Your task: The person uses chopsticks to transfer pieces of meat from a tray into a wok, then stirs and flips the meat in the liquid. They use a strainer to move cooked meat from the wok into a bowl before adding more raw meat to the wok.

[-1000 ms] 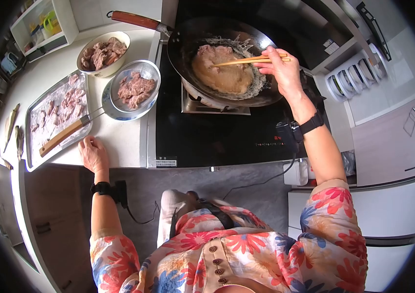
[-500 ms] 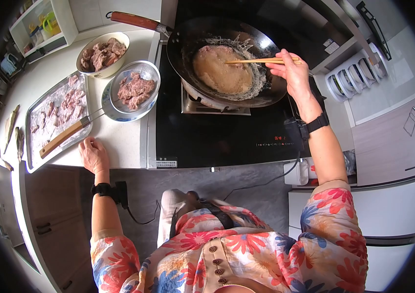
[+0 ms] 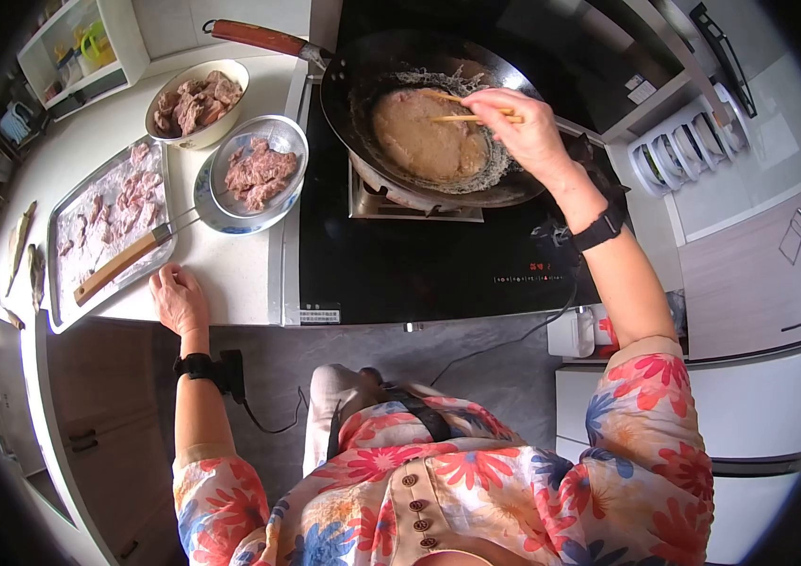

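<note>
My right hand [image 3: 525, 132] holds a pair of wooden chopsticks [image 3: 471, 118] over the wok [image 3: 344, 104]. Their sticks are spread apart, with the tips at the foamy, bubbling oil [image 3: 429, 141]. My left hand [image 3: 180, 300] rests on the counter edge beside the metal tray [image 3: 68, 311], its fingers curled down and partly hidden; whether they hold anything does not show. Floured meat pieces [image 3: 136, 198] lie on that tray. A wooden-handled strainer [image 3: 301, 151] with meat [image 3: 259, 175] sits on a blue-and-white bowl [image 3: 231, 224].
A cream bowl of meat chunks [image 3: 198, 104] stands behind the strainer. The wok's handle [image 3: 254, 36] points back left over the counter. Black cooktop [image 3: 419, 264] extends in front of the wok. A cable [image 3: 504, 354] hangs near the cooktop's front edge. Dried fish [image 3: 19, 247] lie at far left.
My right hand has moved left and slightly up over the wok, and the chopsticks have spread apart. My left hand has barely moved.
</note>
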The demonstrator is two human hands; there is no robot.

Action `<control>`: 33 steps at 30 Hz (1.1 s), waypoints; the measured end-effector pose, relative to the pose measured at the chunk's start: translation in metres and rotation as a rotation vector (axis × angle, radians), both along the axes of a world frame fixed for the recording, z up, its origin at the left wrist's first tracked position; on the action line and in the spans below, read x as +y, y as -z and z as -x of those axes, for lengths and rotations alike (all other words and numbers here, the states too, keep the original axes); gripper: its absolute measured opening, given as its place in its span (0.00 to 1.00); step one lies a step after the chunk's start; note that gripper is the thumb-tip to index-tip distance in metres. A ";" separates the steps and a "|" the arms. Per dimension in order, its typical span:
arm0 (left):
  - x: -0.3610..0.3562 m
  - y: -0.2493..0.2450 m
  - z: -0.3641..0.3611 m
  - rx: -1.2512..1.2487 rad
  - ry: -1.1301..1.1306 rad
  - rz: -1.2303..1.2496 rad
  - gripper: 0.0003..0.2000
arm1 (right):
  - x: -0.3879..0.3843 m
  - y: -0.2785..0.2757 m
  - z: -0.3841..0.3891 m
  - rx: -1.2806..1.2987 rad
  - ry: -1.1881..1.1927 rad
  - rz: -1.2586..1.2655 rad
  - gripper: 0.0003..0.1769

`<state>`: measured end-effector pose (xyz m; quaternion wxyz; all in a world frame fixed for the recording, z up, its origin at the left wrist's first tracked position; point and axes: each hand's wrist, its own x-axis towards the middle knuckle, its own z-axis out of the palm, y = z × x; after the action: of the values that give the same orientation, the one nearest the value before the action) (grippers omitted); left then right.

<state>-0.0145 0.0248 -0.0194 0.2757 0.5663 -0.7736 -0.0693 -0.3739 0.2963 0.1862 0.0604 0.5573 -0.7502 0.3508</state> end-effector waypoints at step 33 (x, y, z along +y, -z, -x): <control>0.002 -0.002 0.001 -0.001 0.003 -0.006 0.05 | 0.037 0.010 0.027 -0.823 0.352 0.477 0.15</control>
<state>-0.0150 0.0267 -0.0175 0.2736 0.5660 -0.7744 -0.0715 -0.4013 0.3332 0.1764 -0.0565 0.2087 -0.6934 0.6873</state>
